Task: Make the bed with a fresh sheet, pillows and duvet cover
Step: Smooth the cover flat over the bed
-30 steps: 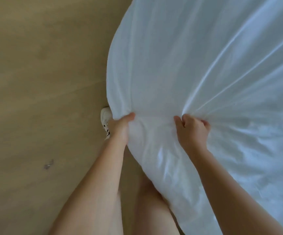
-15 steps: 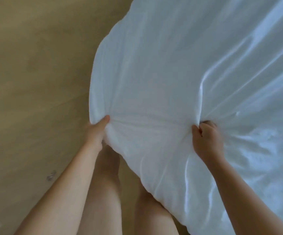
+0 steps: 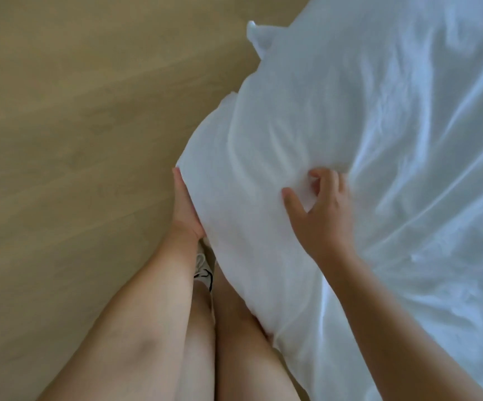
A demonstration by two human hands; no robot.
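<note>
A white duvet, puffy and creased, fills the right side of the head view and hangs over the bed's edge against my legs. My left hand lies flat against the duvet's left edge. Its visible finger is straight and the rest is hidden under the fabric. My right hand rests on top of the duvet with the thumb spread wide and the fingers loosely bent, and no fabric is bunched in it. A loose corner of fabric sticks out at the top.
Light wooden floor covers the whole left half. My bare legs stand close against the bed, with a white shoe showing between my left arm and the duvet.
The duvet has come down and shifted right. My right hand has opened from a fist on the fabric. My left hand has gone from pinching the edge to lying flat along it.
</note>
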